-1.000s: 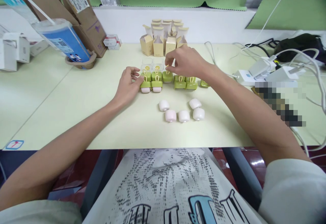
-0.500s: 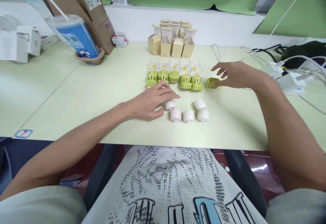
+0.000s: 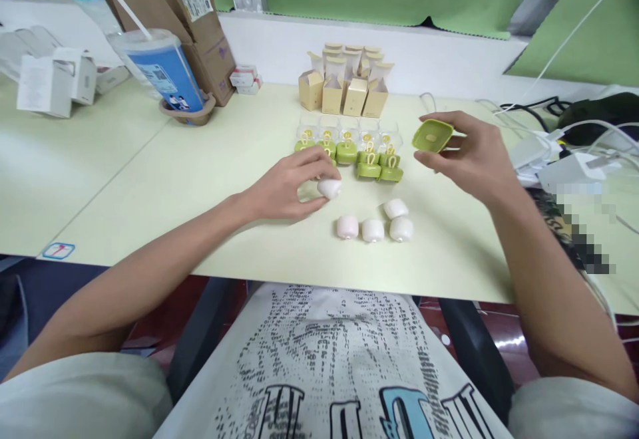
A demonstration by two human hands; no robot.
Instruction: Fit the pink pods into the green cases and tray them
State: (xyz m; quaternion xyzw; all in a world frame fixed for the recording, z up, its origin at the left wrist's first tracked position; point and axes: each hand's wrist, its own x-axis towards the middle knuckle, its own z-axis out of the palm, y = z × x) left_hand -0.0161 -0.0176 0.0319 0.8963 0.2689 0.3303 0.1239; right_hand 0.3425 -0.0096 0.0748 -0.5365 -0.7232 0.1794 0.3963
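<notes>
Between the thumb and fingers of my left hand [image 3: 289, 186] is a small white rounded piece [image 3: 329, 188], lifted off the table. My right hand [image 3: 472, 153] grips a green square cap [image 3: 432, 136] by its edges, its hollow side turned toward me. In front of my left hand lie several similar white and pale pink pieces [image 3: 373, 230]. Behind them stand green caps with cord loops [image 3: 369, 170] in rows, partly hidden by my left fingers. Clear plastic cups with yellow marks [image 3: 349, 128] line up behind the green caps.
Open tan cartons [image 3: 333, 95] stand at the back against the wall. To the left are a blue drink cup [image 3: 164, 76] in a holder, a cardboard box [image 3: 210, 53] and white boxes [image 3: 44, 86]. White chargers and cables [image 3: 569, 166] lie on the right.
My left hand has picked up one white piece from the table. My right hand has lifted the green cap and tilted its hollow side toward me.
</notes>
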